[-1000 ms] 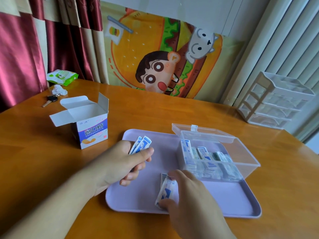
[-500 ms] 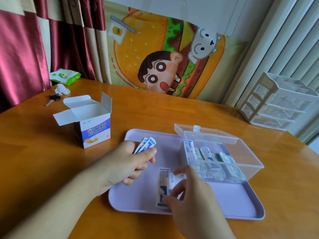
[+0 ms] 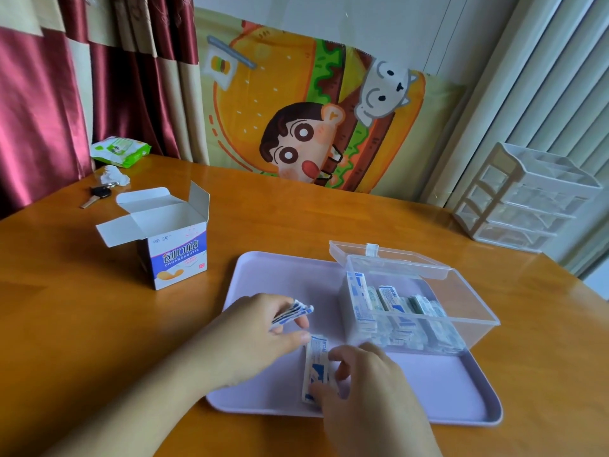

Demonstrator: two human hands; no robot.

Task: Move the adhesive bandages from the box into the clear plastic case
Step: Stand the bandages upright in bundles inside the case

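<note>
Bandages [image 3: 392,308] upright in clear case [image 3: 474,311]; left hand [image 3: 260,338] pinches few [image 3: 293,314], right hand [image 3: 365,387] grips strip [image 3: 317,364]

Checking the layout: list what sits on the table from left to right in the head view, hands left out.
Key → box → tray → clear case → drawer unit.

Home room, curtains [image 3: 43,103], cartoon cloth [image 3: 306,107], wooden table [image 3: 82,308]
</note>
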